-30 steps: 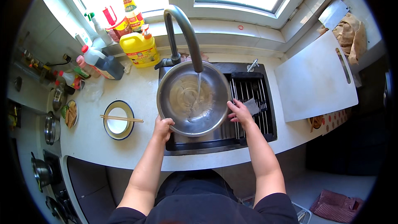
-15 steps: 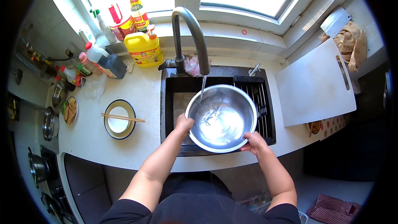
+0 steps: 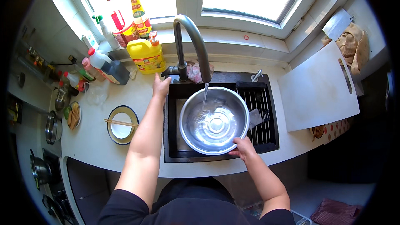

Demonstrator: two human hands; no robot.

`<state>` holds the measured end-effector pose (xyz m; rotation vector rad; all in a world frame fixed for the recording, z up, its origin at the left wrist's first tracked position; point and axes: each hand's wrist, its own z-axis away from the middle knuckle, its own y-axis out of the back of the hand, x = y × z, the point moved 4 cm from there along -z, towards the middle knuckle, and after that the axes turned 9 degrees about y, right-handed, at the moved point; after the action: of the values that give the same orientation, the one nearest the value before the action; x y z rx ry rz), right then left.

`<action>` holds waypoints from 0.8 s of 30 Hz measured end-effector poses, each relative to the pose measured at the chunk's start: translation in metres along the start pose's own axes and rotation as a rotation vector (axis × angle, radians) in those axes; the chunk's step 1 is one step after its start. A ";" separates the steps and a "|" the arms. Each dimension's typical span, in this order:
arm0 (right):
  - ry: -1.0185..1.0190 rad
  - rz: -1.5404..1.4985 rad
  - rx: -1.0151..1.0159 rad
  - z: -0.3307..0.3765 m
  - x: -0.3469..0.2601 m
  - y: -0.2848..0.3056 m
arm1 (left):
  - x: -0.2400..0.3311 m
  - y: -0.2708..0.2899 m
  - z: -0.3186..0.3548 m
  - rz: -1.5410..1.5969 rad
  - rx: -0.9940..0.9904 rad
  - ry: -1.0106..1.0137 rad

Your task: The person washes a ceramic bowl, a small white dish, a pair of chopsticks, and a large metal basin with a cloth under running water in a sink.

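Note:
A round stainless steel basin sits tilted slightly over the dark sink, with some water in its bottom. Water runs into it from the curved grey faucet. At the basin's near right rim, my right hand grips the edge, thumb on top. My left hand is off the basin, stretched forward beside the faucet's side handle. Its fingers are apart; I cannot tell whether they touch the handle. A greyish cloth lies on the drying rack right of the basin.
Left on the counter stands a rimmed bowl with a white bowl and chopsticks. A yellow jug and several bottles line the back left. A white cutting board leans at the right. A pink-white bag lies behind the faucet.
My left hand has left the basin's rim and reached forward to the faucet handle. The basin has shifted slightly left and levelled, and the cloth on the rack now shows. My right hand keeps its grip.

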<state>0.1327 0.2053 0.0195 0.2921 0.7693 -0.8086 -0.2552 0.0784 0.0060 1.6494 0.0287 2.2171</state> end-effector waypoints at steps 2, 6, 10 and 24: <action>0.135 0.077 0.099 0.007 -0.005 0.010 | 0.002 -0.010 -0.006 0.135 -0.154 0.013; 0.438 0.362 0.204 0.005 -0.012 0.021 | 0.000 -0.014 0.005 0.196 -0.273 -0.029; 0.561 0.832 0.280 0.005 -0.022 0.021 | -0.013 -0.019 0.058 -0.007 -0.197 -0.146; 1.531 1.070 0.195 0.006 -0.010 0.026 | -0.057 0.008 0.155 -0.477 -0.250 -0.709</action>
<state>0.1503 0.2247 0.0298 1.4303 1.6810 0.5520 -0.0997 0.0216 0.0045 1.9358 -0.0383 1.1700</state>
